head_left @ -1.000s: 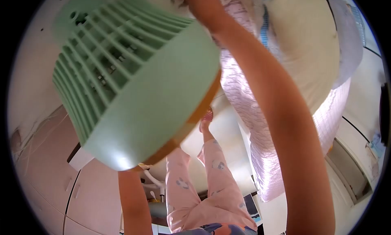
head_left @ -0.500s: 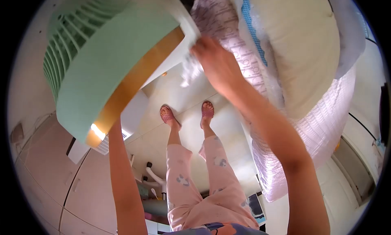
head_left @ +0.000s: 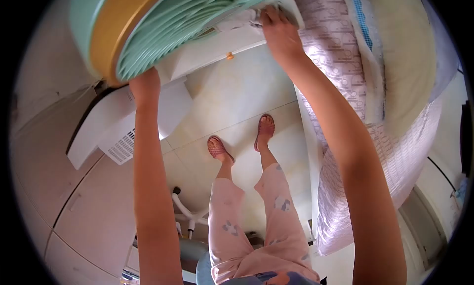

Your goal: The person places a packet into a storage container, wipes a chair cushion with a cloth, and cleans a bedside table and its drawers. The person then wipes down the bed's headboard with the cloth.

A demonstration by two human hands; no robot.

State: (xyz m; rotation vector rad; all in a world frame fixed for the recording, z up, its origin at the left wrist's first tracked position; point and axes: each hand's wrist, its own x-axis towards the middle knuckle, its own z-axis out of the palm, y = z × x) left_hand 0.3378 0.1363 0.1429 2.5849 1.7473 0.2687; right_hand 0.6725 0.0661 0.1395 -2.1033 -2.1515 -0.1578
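I see the green basket (head_left: 163, 28) has tipped over (slats facing me now), left hand (head_left: 144, 85) gripping its rim, right hand (head_left: 279, 31) pressed against its far edge.

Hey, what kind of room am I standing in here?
Most likely a bedroom at home. A bed with a patterned sheet and a cream pillow runs along one side, pale cabinet doors line the other, and the floor is tiled. Both hands hold a green fan.
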